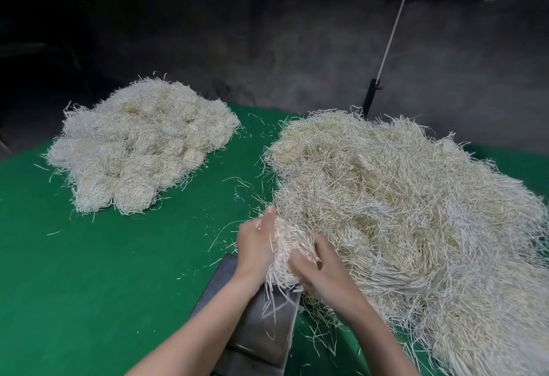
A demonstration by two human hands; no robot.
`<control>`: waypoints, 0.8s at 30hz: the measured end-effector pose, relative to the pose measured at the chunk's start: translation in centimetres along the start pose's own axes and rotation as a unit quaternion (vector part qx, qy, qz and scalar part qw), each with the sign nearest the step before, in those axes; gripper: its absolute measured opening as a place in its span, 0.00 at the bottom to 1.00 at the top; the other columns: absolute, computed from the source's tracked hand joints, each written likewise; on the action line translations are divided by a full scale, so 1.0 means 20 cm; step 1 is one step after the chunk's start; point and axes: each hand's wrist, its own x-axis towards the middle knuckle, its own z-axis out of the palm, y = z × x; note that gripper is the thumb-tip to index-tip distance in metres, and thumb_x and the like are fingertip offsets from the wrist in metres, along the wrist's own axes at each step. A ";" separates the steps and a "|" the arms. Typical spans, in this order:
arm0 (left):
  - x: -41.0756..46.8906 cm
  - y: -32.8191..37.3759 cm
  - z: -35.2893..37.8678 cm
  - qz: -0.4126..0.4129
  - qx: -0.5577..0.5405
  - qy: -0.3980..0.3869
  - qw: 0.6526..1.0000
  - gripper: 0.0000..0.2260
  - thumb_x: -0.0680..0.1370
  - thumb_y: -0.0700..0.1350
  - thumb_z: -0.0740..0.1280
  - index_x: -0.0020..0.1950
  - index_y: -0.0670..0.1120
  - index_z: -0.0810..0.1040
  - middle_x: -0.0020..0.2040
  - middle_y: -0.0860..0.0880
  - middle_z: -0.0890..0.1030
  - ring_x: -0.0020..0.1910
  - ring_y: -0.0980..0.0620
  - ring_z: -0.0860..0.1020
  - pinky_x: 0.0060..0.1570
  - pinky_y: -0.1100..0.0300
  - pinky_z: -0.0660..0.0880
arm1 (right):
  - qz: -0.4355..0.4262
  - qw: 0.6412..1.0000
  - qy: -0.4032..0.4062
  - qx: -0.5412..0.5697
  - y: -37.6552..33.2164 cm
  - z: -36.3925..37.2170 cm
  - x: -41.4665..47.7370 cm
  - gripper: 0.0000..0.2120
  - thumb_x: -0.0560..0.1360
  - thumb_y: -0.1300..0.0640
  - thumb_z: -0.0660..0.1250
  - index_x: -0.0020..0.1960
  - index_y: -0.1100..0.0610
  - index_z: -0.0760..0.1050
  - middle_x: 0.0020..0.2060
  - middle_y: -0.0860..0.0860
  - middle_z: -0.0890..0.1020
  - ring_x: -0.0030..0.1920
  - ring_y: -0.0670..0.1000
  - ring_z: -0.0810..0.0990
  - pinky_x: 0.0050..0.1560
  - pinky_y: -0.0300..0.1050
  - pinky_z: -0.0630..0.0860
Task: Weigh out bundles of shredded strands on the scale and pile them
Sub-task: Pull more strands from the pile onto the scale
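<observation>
A small bundle of pale shredded strands (286, 249) sits between both my hands, just above the far end of the grey metal scale (261, 328). My left hand (256, 243) cups its left side, fingers pointing away from me. My right hand (319, 260) curls round its right side. Loose ends hang down over the scale's platform. To the right spreads the large loose heap of strands (410, 215). A pile of rounded, weighed bundles (139, 144) lies at the far left of the green table (89, 271).
Stray strands litter the green cloth between the two heaps. A white cord (395, 23) runs up from a dark post (371, 98) at the table's back edge. Behind is a dark, dim wall. My forearms cover part of the scale.
</observation>
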 end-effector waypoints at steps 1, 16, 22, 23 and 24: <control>0.01 0.00 0.00 0.032 0.037 -0.010 0.999 0.23 0.81 0.51 0.60 0.27 0.46 0.61 0.21 0.55 0.60 0.19 0.59 0.57 0.23 0.65 0.56 | -0.008 0.998 0.048 0.029 0.00 0.02 0.00 0.32 0.60 0.24 0.63 0.60 0.26 0.56 0.68 0.39 0.63 0.62 0.35 0.70 0.62 0.41 0.73; 0.00 -0.03 -0.08 -0.166 -0.119 -0.207 0.957 0.40 0.70 0.45 0.75 0.76 0.49 0.57 0.73 0.43 0.65 0.68 0.47 0.69 0.69 0.48 0.64 | 0.073 0.938 0.294 0.169 -0.02 0.17 0.16 0.35 0.69 0.38 0.65 0.69 0.56 0.65 0.72 0.56 0.64 0.68 0.54 0.67 0.70 0.54 0.64; 0.07 -0.02 -0.17 -0.145 -0.096 -0.243 0.954 0.25 0.74 0.42 0.70 0.70 0.47 0.69 0.65 0.53 0.73 0.66 0.49 0.71 0.66 0.52 0.65 | 0.118 0.902 0.311 0.275 -0.02 0.23 0.17 0.38 0.74 0.46 0.68 0.75 0.59 0.54 0.74 0.56 0.59 0.72 0.57 0.62 0.66 0.54 0.64; 0.08 -0.02 -0.18 -0.191 -0.138 -0.275 0.932 0.26 0.73 0.45 0.70 0.70 0.46 0.69 0.65 0.49 0.75 0.65 0.46 0.73 0.65 0.47 0.68 | 0.113 0.907 0.336 0.226 -0.03 0.24 0.17 0.36 0.75 0.46 0.66 0.75 0.59 0.54 0.74 0.55 0.58 0.72 0.56 0.60 0.69 0.53 0.60; 0.08 -0.01 -0.19 -0.225 -0.161 -0.290 0.916 0.28 0.72 0.50 0.69 0.70 0.47 0.69 0.67 0.47 0.74 0.66 0.43 0.73 0.64 0.43 0.69 | 0.104 0.909 0.365 0.176 -0.03 0.24 0.18 0.35 0.76 0.45 0.64 0.75 0.60 0.55 0.73 0.55 0.60 0.72 0.55 0.60 0.70 0.52 0.59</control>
